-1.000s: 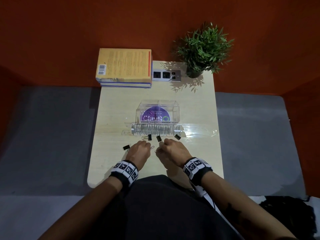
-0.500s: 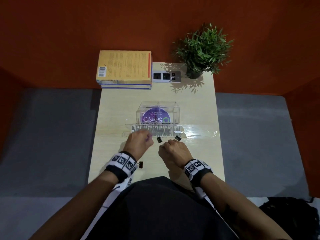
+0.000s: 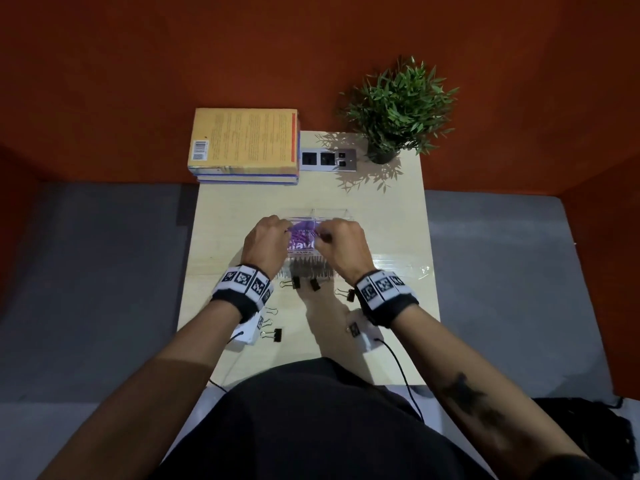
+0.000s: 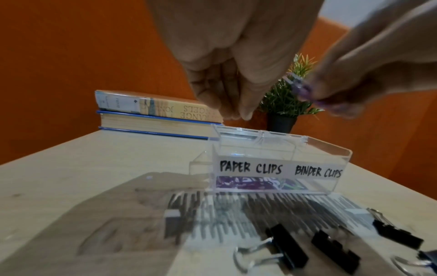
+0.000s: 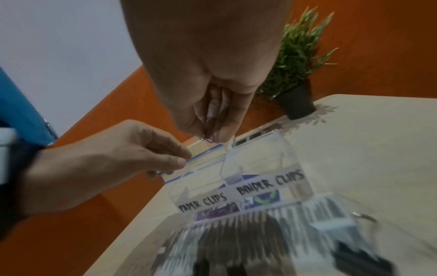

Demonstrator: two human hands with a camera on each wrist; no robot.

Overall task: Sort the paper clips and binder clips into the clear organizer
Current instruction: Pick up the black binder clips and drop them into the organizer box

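Books (image 3: pixel 244 143) and a plant (image 3: pixel 398 109) stand at our desk's (image 3: pixel 214 244) far edge. Mid-desk, the organizer (image 4: pixel 279 160) lies crosswise; over it our right hand (image 5: pixel 208 74) pinches a paper clip (image 5: pixel 209 139), our left hand (image 4: pixel 238 56) pinches, contents unclear. Binder clips (image 3: pixel 295 283) lie nearer us.

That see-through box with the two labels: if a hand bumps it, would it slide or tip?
The clear organizer looks like thin plastic holding almost nothing, so probably light and apt to slide on the smooth table. It sits low and wide, so tipping seems unlikely.

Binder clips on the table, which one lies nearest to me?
The black binder clip beside your left wrist, lying alone; the other three sit farther off, in a row by the clear organizer.
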